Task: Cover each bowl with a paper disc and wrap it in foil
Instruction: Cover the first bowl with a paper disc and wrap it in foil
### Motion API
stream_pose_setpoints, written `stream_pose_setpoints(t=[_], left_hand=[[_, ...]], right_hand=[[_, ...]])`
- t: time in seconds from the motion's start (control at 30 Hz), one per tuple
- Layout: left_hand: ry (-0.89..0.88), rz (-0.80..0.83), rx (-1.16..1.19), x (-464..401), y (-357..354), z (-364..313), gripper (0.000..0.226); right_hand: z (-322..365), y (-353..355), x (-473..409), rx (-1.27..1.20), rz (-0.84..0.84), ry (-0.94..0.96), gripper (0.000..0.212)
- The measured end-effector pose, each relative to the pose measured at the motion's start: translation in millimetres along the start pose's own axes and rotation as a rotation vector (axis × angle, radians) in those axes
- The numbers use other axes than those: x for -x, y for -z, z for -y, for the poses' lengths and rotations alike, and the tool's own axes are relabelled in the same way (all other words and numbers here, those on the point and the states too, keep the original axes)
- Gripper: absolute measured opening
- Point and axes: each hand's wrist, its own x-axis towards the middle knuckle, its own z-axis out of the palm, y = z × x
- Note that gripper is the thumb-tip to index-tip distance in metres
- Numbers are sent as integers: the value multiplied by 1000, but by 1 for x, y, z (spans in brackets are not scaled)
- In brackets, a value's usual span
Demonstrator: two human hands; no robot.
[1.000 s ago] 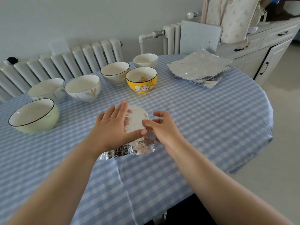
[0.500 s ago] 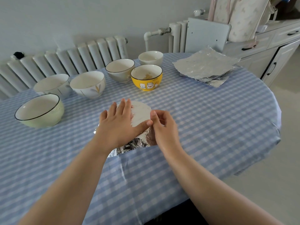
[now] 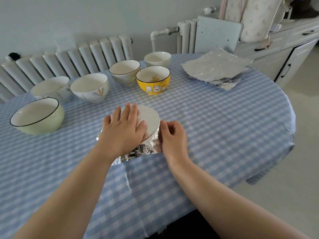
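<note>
A bowl topped with a white paper disc stands on a sheet of foil in the middle of the table. My left hand lies flat on the disc with straight fingers, pressing it down. My right hand is at the bowl's right side, fingers curled, pushing the foil up against the wall. The bowl itself is hidden by foil and hands. Several uncovered bowls stand behind: a yellow one, a green one, and white ones.
A stack of foil sheets lies at the table's far right. The blue checked tablecloth hangs over the rounded right edge. A radiator runs behind the bowls; a white cabinet stands to the right.
My right hand has slid from the bowl's near side round to its right side, lifting foil against the wall. My left hand stays pressed on the disc.
</note>
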Motion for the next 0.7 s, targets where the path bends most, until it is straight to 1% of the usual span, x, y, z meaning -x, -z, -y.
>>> stream_pose_setpoints(t=[0.23,0.33,0.53,0.7], left_hand=[[1,-9,0,1,0,-1,66],[8,-14,2,1,0,-1,66],[11,-13,5,1,0,-2,66],[11,-18,13,1,0,-2,66]], right_hand=[[-1,-1,-2,38,26,-43,15],[2,-3,-2,-9,41,-73,11],[7,2,-2,70,109,-54,16],[9,3,-3,145,157,-51,28]])
